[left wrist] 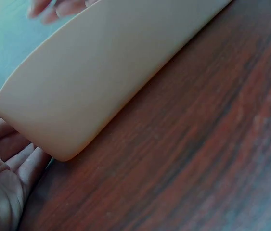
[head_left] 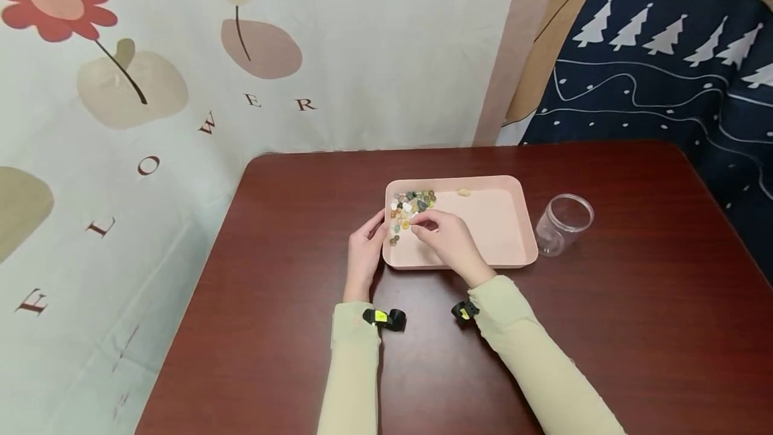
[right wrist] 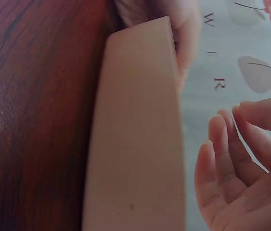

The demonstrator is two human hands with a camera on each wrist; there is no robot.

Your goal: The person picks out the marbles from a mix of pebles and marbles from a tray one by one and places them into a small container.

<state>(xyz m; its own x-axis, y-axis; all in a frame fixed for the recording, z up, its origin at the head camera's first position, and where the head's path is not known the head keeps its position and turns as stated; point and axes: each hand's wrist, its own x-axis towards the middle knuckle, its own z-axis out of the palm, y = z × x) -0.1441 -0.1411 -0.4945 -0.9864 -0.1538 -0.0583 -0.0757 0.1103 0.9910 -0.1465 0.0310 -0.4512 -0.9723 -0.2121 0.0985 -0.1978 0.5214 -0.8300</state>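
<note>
A shallow pink tray [head_left: 489, 230] lies on the table, with several small polished stones [head_left: 410, 203] heaped at its left end. One pale yellow stone [head_left: 463, 192] lies apart near the far rim. My left hand [head_left: 365, 247] holds the tray's left end, its fingers [left wrist: 32, 166] against the outer wall by the corner. Over the heap hovers my right hand [head_left: 447, 240], thumb and index tips brought together beside a yellow stone [head_left: 406, 225]. In the right wrist view this hand [right wrist: 243, 168] is above the rim; I cannot tell whether a stone sits between its fingertips.
A clear round plastic jar [head_left: 561, 223] stands to the right of the tray. The dark red wooden table [head_left: 290, 354] reaches back to a flower-printed white cloth [head_left: 386, 52]. A navy cloth with white trees [head_left: 652, 79] hangs behind the right edge.
</note>
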